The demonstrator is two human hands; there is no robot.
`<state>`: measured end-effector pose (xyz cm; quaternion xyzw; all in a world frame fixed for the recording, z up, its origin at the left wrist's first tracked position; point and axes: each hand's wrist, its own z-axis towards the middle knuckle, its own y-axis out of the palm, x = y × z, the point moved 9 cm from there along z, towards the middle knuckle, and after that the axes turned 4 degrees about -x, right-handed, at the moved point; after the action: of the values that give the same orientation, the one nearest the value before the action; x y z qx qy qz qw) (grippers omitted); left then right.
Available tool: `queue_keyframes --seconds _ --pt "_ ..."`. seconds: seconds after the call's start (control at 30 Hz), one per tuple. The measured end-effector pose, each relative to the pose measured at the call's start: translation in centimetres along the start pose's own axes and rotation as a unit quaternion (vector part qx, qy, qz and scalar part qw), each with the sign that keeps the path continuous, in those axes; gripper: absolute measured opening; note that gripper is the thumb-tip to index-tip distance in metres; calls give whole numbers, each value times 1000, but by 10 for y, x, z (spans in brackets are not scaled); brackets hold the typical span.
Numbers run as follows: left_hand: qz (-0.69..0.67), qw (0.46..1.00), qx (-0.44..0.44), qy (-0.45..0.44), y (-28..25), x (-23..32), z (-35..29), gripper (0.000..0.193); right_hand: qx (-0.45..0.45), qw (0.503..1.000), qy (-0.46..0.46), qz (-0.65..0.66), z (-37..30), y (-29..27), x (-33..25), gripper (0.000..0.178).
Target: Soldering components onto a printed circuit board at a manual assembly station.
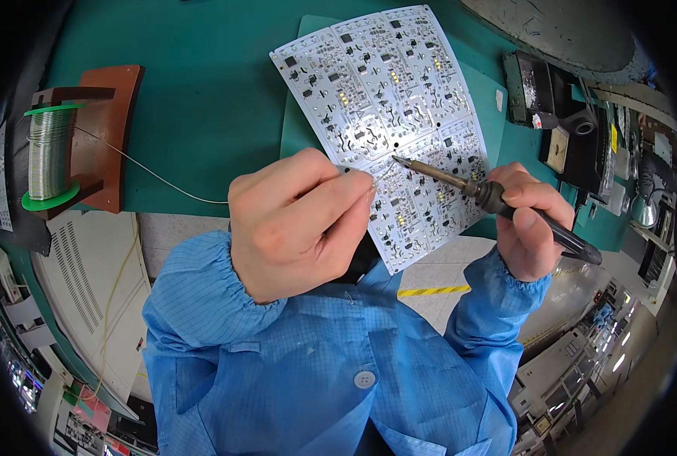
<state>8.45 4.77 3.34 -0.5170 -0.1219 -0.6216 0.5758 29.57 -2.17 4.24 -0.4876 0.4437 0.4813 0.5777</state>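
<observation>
A white circuit board panel [414,114], divided into several sections with small dark parts, lies tilted on the green bench in front of me. My right hand [532,216] grips a soldering iron [498,199] by its dark handle; the metal tip points left and meets or hovers just over the middle of the panel. Closed in a pinch, my left hand [297,220] holds solder wire [167,182] over the panel's left edge, close to the iron's tip. The wire runs back to a spool [50,152] with green flanges on a brown stand [110,144].
A green sheet [297,114] lies under the panel. At the right are a dark soldering iron holder [578,121] and a small tray with a tan pad [557,148]. A round grey-metal object [551,30] overhangs the far right. A white vented cabinet [80,266] stands at the lower left.
</observation>
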Motion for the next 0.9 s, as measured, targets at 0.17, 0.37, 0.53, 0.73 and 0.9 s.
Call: queue_keyframes --seconds 0.17,0.37,0.53,0.73,0.9 --pt "-7 1000 -23 -8 2 -3 0 18 3 1000 2 8 2 1 0 27" --pt "-21 999 -37 -16 7 -4 0 18 -4 1000 -17 -5 2 3 -4 27" --pt "-22 999 -23 -12 2 -2 -1 18 27 998 -39 -49 -4 8 -12 24" --pt "-17 1000 -10 -12 -4 -3 0 19 113 971 -168 -129 -25 28 -44 27" --pt "-21 999 -21 -17 0 -4 0 17 81 962 -166 -202 -27 46 -42 25"
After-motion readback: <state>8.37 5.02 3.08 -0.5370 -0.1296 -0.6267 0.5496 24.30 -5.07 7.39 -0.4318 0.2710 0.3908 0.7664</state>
